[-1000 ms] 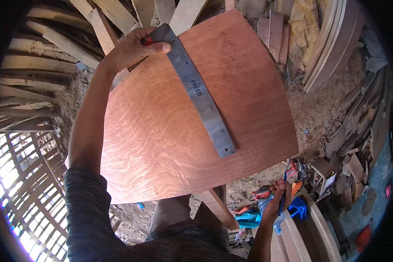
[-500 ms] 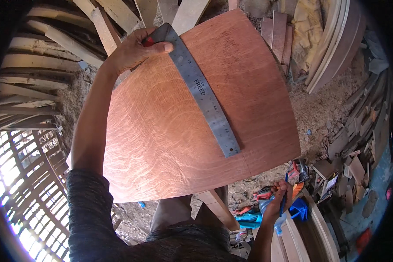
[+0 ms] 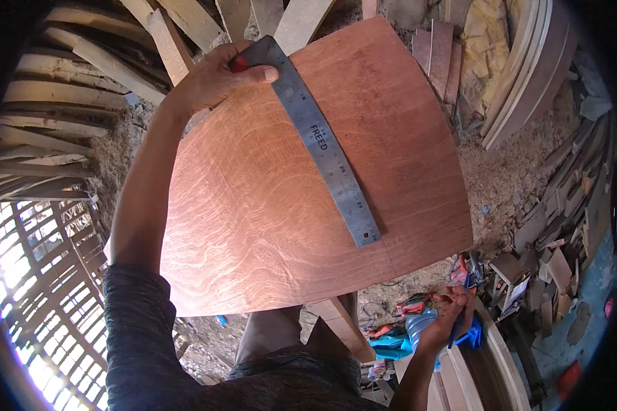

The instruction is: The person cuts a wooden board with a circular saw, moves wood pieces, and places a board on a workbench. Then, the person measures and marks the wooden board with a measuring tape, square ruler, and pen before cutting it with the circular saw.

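Observation:
A reddish plywood sheet (image 3: 267, 205) lies flat in front of me, its grain catching light at the left. Across it runs the steel blade of a try square (image 3: 336, 175), slanting from the far edge toward the near right. My left hand (image 3: 216, 79) is closed round the square's stock at that far edge, thumb on top; a bit of red shows beneath the fingers. Beyond the sheet's near right corner, my right hand (image 3: 445, 320) grips a slim blue pencil or pen (image 3: 454, 332), raised off the wood.
Long planks (image 3: 110, 68) are stacked at the far left, and curved boards (image 3: 535, 75) lean at the far right. Wood offcuts (image 3: 559, 267) pile up along the right. Below my right hand are a clear plastic bottle (image 3: 418, 325), turquoise cloth (image 3: 391, 346) and red-handled tools (image 3: 415, 303).
My right hand has risen slightly and shifted a little right with the pencil or pen. In the picture, the sheet, square and left hand sit slightly further right.

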